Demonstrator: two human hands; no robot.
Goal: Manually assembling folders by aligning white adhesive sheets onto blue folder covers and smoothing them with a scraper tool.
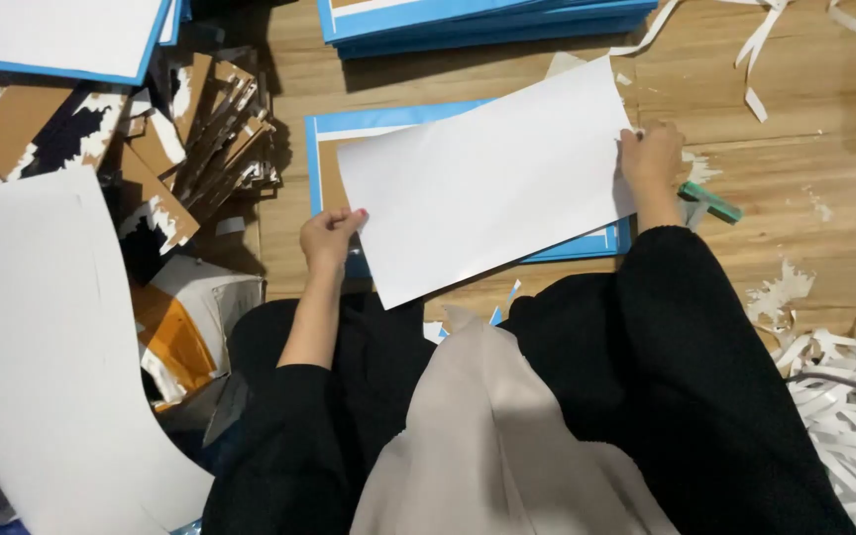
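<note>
The person wears loose black clothing that covers both arms and the lap. The sleeve on the left arm [294, 416] is pushed back to near the elbow, leaving the forearm bare up to the left hand [327, 238]. The sleeve on the right arm [686, 327] is wide and reaches down to the wrist, just short of the right hand [651, 159]. A pale beige-grey cloth [492, 436], smooth and softly folded, hangs down the front between the two sleeves.

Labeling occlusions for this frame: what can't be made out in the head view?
- Blue-edged board: mostly covered by the white sheet.
- Right hand fingertips: curled over the sheet's edge.
- Green tool: partly behind the right wrist.
- Blue stack: cut by the top edge.
</note>
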